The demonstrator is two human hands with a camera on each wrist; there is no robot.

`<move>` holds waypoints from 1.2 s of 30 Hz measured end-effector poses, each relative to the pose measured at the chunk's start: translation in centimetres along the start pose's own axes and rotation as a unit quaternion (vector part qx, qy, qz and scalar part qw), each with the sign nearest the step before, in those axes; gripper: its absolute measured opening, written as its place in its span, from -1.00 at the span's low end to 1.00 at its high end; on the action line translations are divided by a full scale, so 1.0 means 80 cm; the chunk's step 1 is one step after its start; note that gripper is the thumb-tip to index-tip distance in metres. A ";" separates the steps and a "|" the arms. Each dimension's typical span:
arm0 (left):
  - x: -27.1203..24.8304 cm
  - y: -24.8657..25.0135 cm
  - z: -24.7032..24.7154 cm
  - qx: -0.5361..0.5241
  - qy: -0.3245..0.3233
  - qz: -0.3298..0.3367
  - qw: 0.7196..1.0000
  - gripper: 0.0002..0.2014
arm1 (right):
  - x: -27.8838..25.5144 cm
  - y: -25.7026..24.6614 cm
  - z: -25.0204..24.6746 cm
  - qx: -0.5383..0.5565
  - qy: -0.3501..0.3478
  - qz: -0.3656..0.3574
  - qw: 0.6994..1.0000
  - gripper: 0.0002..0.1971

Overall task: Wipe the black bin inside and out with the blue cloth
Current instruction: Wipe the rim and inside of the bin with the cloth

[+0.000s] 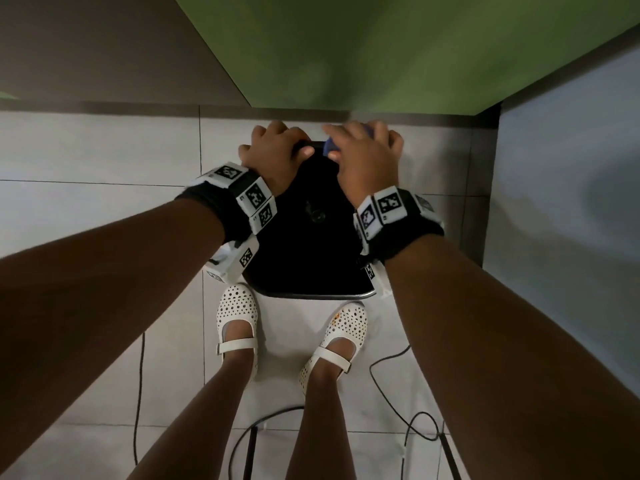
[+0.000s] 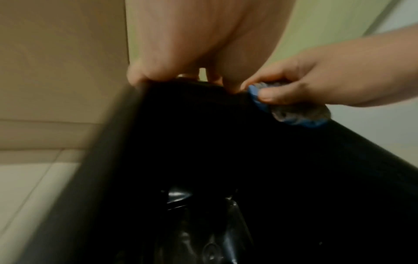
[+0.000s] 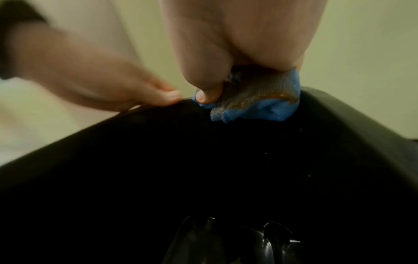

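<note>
Both hands are working the far rim of the black plastic bin (image 1: 304,251).
I'm seeing my left hand (image 1: 277,154) gripping the rim, my right hand (image 1: 363,157) pinching the crumpled blue cloth (image 3: 260,105) there; darkness is hiding the bin's floor.

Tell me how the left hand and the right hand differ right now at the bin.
The left hand grips the bare far rim of the black bin, steadying it; the right hand grips the blue cloth against that rim. The left hand holds no cloth; the right hand's thumb pins the cloth, which looks soiled. Both hands curl over the same far edge, close together.
</note>
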State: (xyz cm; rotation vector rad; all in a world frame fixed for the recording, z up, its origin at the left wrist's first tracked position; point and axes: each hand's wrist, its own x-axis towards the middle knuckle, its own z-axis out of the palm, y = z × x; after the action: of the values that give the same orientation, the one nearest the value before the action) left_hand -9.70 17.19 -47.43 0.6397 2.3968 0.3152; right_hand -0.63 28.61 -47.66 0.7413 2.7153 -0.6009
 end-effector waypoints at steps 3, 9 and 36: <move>0.002 0.005 0.004 -0.015 0.011 -0.033 0.999 -0.70 | -0.005 -0.007 0.002 -0.010 -0.001 0.014 1.000 -0.61; -0.001 -0.001 0.006 -0.061 0.015 -0.086 0.994 -0.70 | -0.024 0.005 0.000 0.113 0.025 0.266 0.957 -0.55; -0.020 0.030 0.034 -0.285 0.033 -0.122 0.950 -0.73 | -0.066 0.047 0.008 0.039 0.000 0.243 0.969 -0.56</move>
State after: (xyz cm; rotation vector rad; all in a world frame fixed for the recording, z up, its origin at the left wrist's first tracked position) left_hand -5.99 18.59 -47.82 0.0675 2.2497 0.8868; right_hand 5.86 29.05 -47.61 1.3657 2.3794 -0.5836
